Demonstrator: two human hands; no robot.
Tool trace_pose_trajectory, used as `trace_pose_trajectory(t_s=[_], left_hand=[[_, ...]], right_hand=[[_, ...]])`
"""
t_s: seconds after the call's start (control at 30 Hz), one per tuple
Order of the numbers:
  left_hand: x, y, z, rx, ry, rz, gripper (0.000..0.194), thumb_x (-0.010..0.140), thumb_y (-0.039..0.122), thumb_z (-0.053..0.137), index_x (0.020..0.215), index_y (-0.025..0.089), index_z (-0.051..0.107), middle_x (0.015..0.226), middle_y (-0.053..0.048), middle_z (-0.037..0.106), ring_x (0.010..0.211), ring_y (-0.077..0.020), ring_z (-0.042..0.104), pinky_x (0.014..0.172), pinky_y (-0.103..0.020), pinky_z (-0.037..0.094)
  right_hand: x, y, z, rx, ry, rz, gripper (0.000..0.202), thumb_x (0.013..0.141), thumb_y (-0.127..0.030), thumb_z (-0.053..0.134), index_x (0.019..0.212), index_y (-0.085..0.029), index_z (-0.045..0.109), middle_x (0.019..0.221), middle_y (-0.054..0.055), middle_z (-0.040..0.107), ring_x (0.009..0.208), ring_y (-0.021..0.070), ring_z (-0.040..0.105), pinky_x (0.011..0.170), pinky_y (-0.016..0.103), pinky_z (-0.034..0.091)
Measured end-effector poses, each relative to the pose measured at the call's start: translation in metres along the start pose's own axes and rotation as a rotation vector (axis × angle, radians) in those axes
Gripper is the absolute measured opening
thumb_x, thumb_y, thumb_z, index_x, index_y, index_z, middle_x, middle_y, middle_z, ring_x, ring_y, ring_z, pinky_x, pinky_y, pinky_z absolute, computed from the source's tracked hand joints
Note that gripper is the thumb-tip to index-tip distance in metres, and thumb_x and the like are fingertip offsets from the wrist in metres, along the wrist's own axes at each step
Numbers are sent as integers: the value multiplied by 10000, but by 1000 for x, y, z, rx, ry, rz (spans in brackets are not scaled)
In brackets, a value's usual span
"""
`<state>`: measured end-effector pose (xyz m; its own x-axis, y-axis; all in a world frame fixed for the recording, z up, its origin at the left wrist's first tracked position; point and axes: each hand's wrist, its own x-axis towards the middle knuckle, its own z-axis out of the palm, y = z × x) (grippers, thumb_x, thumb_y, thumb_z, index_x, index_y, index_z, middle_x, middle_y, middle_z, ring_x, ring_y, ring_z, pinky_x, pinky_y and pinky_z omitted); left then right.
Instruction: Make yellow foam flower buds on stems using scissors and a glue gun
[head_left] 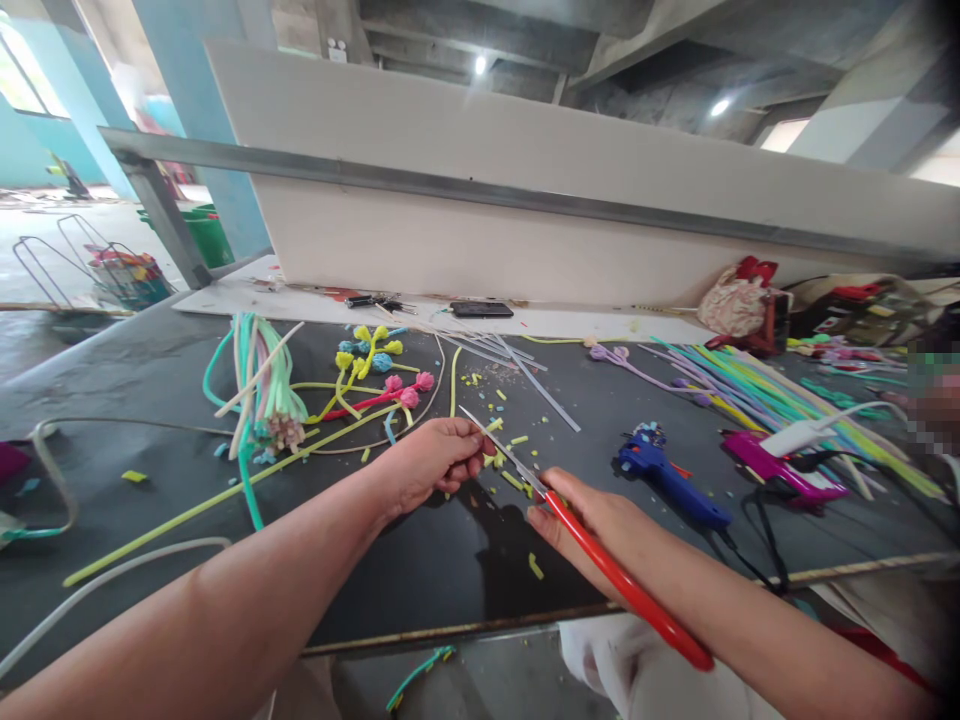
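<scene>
My left hand (442, 455) is closed in a pinch above the dark table; whatever its fingertips hold is too small to make out. In my right hand (577, 510) is a pair of scissors (630, 585) with long red handles, its metal blades pointing at my left fingertips. Small cut yellow pieces (512, 480) lie scattered under and around the blades. Just beyond my left hand are fuzzy stems with yellow buds (362, 350) and a red stem with pink buds (394, 385). A long yellow-green stem (187, 505) runs past my left forearm.
A bundle of fuzzy stems (262, 385) stands at left. To the right lie a blue glue gun (671, 480), a magenta device (787, 470) with cables, and many coloured stems (750, 385). A phone (482, 310) rests near the white panel (480, 235). Another person's blurred hand shows far right.
</scene>
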<state>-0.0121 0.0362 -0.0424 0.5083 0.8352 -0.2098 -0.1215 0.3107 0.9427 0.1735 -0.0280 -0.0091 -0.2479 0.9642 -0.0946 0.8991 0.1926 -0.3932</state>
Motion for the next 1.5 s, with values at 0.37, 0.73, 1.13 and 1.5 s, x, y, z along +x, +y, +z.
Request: trace_pose_trajectory(t_s=[0.37,0.73,1.13,1.5], left_hand=[[2,-5,-3,-49,-29,32,142,782,271,546,732,139,539,556,32,477,384,-12,286,345,-122,169],[1,-4,-2,-57,-42,30,144,779,276,552,735,140,541,560,28,481,399,-18,292,350,-119,175],[-1,-3,-2,-38,-41,11,116,795,229,509,747,128,542,551,30,479,382,-10,276,359,-129,175],[-2,1,1,-38,-31,1,160,783,279,536,715,136,518,546,33,474,382,-13,275,351,-135,162]], right_hand=[[-2,12,9,-44,-20,17,164,839,-411,429,877,-251,423,575,-37,586,442,119,470,462,234,287],[-7,3,3,21,-6,39,144,838,-392,427,819,-251,448,498,-61,533,403,116,446,460,251,291],[-6,-2,5,3,30,48,150,822,-374,431,744,-247,417,513,-47,533,433,129,469,436,257,310],[-3,5,4,24,11,40,137,828,-378,449,764,-256,452,484,-47,534,400,123,439,425,261,289]])
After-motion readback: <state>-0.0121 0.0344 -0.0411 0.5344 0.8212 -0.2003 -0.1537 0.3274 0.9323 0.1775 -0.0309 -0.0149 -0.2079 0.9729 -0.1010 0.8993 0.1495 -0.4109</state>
